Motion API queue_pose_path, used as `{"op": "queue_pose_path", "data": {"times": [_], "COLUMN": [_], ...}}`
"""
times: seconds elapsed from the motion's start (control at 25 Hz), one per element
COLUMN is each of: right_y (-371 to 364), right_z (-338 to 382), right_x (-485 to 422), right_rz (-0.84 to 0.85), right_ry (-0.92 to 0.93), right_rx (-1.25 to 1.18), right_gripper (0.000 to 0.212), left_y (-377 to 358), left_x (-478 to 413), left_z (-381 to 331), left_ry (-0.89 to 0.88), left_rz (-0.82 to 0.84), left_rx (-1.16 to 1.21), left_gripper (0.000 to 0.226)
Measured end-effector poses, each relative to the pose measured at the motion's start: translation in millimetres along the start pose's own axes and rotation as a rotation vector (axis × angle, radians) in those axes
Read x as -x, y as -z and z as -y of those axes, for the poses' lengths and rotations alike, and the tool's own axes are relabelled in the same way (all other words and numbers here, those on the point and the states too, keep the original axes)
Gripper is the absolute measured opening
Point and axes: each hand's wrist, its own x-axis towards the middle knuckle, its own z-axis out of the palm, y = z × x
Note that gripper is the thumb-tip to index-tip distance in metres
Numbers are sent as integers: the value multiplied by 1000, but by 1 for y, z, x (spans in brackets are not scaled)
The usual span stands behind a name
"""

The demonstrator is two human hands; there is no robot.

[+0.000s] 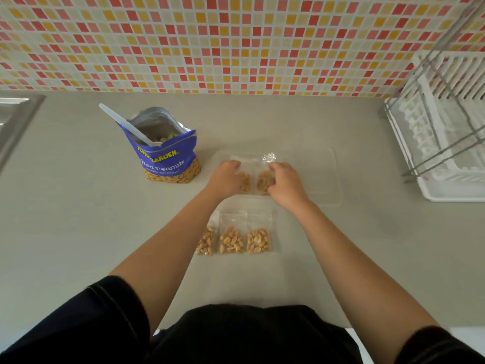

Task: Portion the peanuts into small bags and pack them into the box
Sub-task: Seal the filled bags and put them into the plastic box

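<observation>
Bags of peanuts, two, lie side by side in the left part of the clear box [315, 177], long axes running away from the person, nuts at the near end, tops toward the wall. The right hand [284, 182] pinches the right bag [263, 181], whose crinkled top sticks up. The left hand [227, 177] sits on the left bag [245, 182]; gripping or flat, cannot tell. Just nearer on the counter [78, 232], three filled bags [232, 240] lie in a row, oriented the same way. The blue peanut pouch [170, 164] stands at left, with a scoop [123, 124] in it.
</observation>
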Motion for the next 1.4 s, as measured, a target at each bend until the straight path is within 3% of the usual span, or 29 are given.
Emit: {"op": "queue_pose_path", "data": {"times": [0.12, 0.32, 0.52, 0.6, 0.8, 1.04, 1.2, 1.28, 1.4], "right_y": [-9, -10, 15, 16, -21, -54, -60, -56, -35], "right_z": [4, 19, 26, 20, -5, -15, -24, -25, -16], "right_x": [-7, -6, 16, 39, 96, 112, 121, 129, 121], "right_rz": [41, 39, -113, -114, 148, 86, 18, -93, -275], "right_ry": [-7, -3, 49, 60, -54, -86, 3, 45, 128], "right_rx": [155, 364, 192, 90, 10, -170, -222, -308, -443], "right_gripper": [42, 29, 30, 29, 35, 39, 36, 28, 25], "left_y": [-10, -14, 15, 26, 11, -9, -8, -6, 16], "left_x": [-9, -9, 21, 40, 96, 113, 128, 134, 124], "left_z": [5, 9, 7, 20, 66, 77, 83, 82, 57], "left_ry": [-57, -59, -169, -172, 233, 310, 55, -93, -172], "left_rz": [26, 30, -204, -214, 107, -115, -169, -209, -259], "left_rx": [-207, -413, -149, -100, -274, 109, 116, 121, 229], "left_gripper": [35, 40, 36, 33, 49, 52, 24, 11, 16]}}
